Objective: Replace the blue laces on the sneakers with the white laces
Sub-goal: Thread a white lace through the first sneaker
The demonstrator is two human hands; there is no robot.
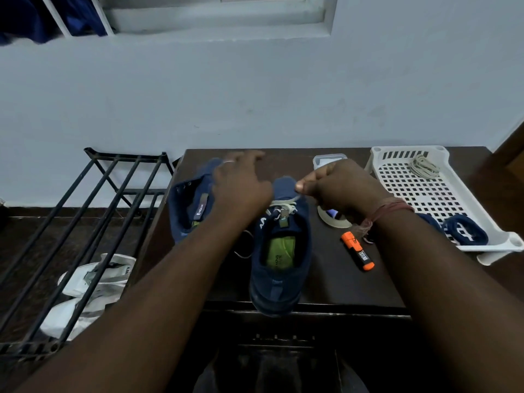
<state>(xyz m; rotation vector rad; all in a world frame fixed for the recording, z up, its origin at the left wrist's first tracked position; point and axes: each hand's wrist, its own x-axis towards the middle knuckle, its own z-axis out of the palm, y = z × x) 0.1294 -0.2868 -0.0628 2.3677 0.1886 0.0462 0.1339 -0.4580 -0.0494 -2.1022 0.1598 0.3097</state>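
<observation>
Two navy sneakers stand on the dark table (326,279). The middle sneaker (279,268) has a white lace (285,207) threaded through its upper eyelets, and a loose end (242,252) trails on the table to its left. My right hand (337,188) pinches the lace just above the sneaker's tongue. My left hand (241,185) hovers between the two shoes with its fingers stretched forward, slightly blurred. The left sneaker (188,205) shows bare eyelets. Rolled blue laces (465,231) lie in the white basket.
The white perforated basket (431,194) at the right also holds a bundle of pale lace (424,165). A tape roll (333,219), an orange highlighter (357,251) and a small clear box (329,160) lie on the table. A black rack (85,222) stands at the left over white shoes (85,290).
</observation>
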